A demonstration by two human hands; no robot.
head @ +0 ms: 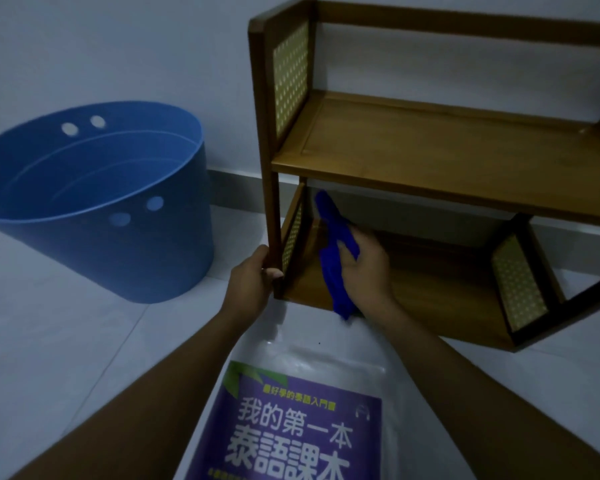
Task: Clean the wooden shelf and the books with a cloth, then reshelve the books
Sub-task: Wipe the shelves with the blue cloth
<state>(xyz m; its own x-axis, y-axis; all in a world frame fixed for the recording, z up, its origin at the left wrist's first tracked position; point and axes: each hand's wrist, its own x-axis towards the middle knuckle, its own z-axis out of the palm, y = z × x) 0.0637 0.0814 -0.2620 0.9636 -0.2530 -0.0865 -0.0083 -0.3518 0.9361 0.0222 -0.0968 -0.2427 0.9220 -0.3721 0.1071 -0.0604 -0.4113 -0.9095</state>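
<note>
The two-tier brown wooden shelf with cane side panels (pixel 413 157) runs off frame at 3 o'clock. The purple-covered book with white characters (pixel 291 427) is cut at 6 o'clock. The round blue plastic bucket (pixel 94 202) is clipped at 9 o'clock. The blue cloth (pixel 335 251) is motion-blurred, partly hidden by the right hand (pixel 364 268).

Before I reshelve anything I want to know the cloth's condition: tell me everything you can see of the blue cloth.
The blue cloth is a deep, plain blue, soft-looking fabric, bunched into a long crumpled strip rather than spread flat. The right hand grips its middle; one end rises toward the lower compartment's back, the other hangs over the front edge of the wooden shelf's bottom board. Dim light hides whether it is wet or dirty.
</note>
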